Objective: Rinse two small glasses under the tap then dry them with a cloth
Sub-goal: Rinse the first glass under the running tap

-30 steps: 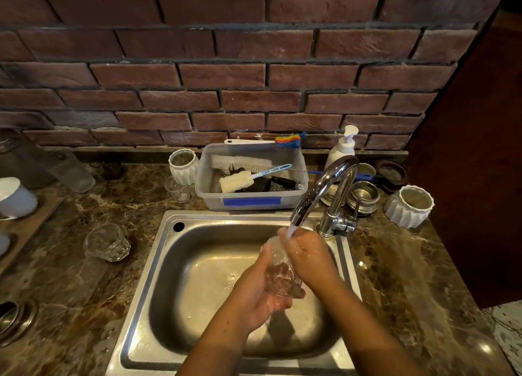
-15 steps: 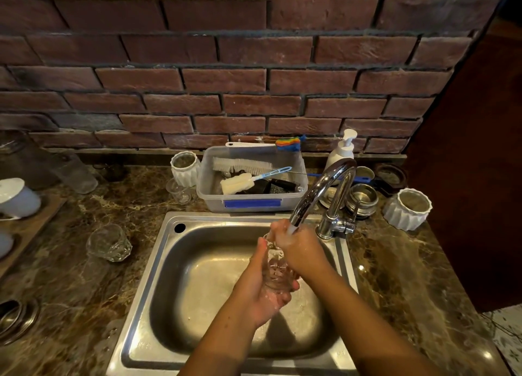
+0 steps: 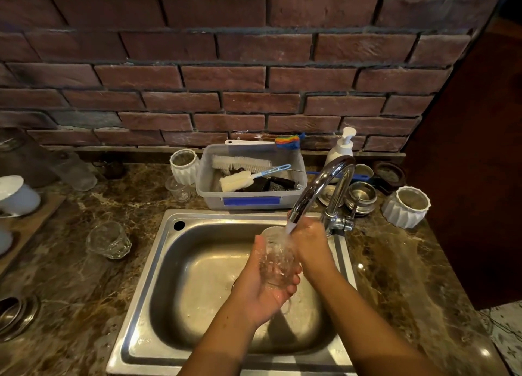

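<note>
The hands are being held close together over the sink (image 3: 169, 262). A small glass (image 3: 278, 260) is being gripped from below by the left hand (image 3: 261, 288), with the fingers curled up round its bottom. The same glass is being gripped on its right side, near the rim, by the right hand (image 3: 309, 243), whose fingers are curled. The glass is being held a little tilted, right under the tap (image 3: 319, 189). Water (image 3: 289, 230) is being poured from the tap into the open top of the glass, and both hands are being made wet.

A second glass (image 3: 108, 240) is being left on the brown stone desk (image 3: 70, 291), to the left of the sink and well apart from the hands.

Behind the sink, brushes (image 3: 240, 163) are being kept in a clear plastic box (image 3: 251, 199). A white soap bottle (image 3: 341, 146) is being kept behind the tap, by the brick wall (image 3: 226, 79). One white cup (image 3: 185, 165) is being kept just left of the box, and another white cup (image 3: 406, 206) is being kept to the right of the tap.
</note>
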